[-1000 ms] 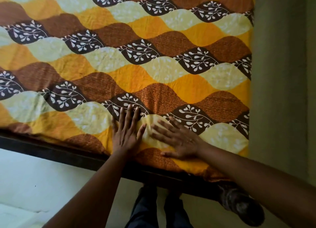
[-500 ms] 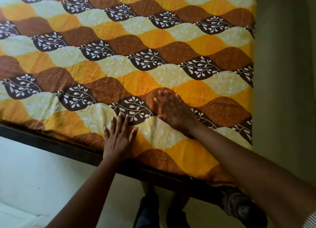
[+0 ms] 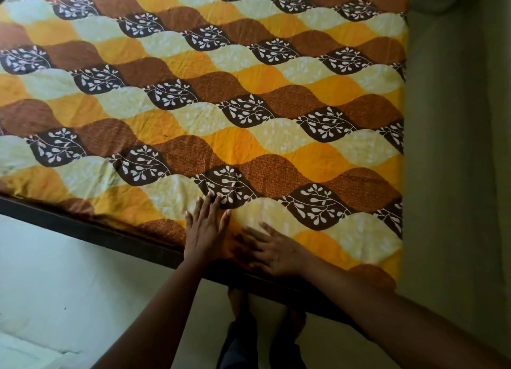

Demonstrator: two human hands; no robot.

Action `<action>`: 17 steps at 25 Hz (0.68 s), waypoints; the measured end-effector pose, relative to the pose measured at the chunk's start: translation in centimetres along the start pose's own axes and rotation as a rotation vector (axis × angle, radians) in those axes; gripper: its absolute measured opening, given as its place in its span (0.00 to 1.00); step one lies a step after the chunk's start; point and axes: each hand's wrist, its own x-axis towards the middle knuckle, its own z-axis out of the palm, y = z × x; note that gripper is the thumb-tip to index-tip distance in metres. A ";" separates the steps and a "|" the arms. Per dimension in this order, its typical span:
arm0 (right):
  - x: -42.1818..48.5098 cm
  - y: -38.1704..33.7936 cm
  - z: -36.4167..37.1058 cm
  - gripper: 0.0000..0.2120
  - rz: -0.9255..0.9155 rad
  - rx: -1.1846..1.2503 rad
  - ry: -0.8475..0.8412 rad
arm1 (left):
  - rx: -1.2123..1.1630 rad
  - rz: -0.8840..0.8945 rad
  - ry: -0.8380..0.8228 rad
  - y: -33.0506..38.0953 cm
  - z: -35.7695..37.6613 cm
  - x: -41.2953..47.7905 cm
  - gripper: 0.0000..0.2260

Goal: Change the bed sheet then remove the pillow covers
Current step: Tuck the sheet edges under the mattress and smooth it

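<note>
Bed sheet of cotton-like cloth, printed in wavy bands of orange, pale yellow, rust brown and dark brown with white leafy sprigs, lies spread flat over the bed and fills the view from 9 o'clock round through 12 to about 2 o'clock. Its surface is mostly smooth, with faint creases near its near edge at 8 o'clock. That near edge runs slantwise from 9 o'clock down toward 5 o'clock, where it meets the dark bed frame, a narrow dark strip just below the cloth.

The left hand rests palm down on the sheet, a little below the centre at 6 o'clock. Its fingers are straight and slightly fanned, gripping nothing, and the fingertips reach onto a dark brown sprig patch toward 12 o'clock.

The right hand lies just beside it at its 4 o'clock, also palm down on the sheet and close to the bed's near edge. Its fingers are stretched out and spread, pointing toward 10 o'clock and holding nothing; the fingertips are blurred, so whether they touch the left hand I cannot tell. Both bare forearms come in from the bottom of the view, at 7 and 4 o'clock.

The pale floor shows at 7 to 8 o'clock below the frame. The person's dark trouser legs stand at 6 o'clock beside the bed. A plain greenish-grey wall borders the sheet's far side at 3 o'clock.
</note>
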 end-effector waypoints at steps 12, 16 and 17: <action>-6.6 -3.0 -13.3 0.14 0.821 0.759 0.244 | -0.435 -0.025 -0.038 8.9 -3.2 -8.6 0.20; -11.2 -3.1 -16.9 0.16 0.953 0.886 0.314 | -0.557 -0.022 -0.062 13.4 -4.5 -10.8 0.20; -12.6 -3.0 -17.6 0.17 0.994 0.891 0.341 | -0.567 -0.016 -0.061 14.4 -4.8 -10.9 0.20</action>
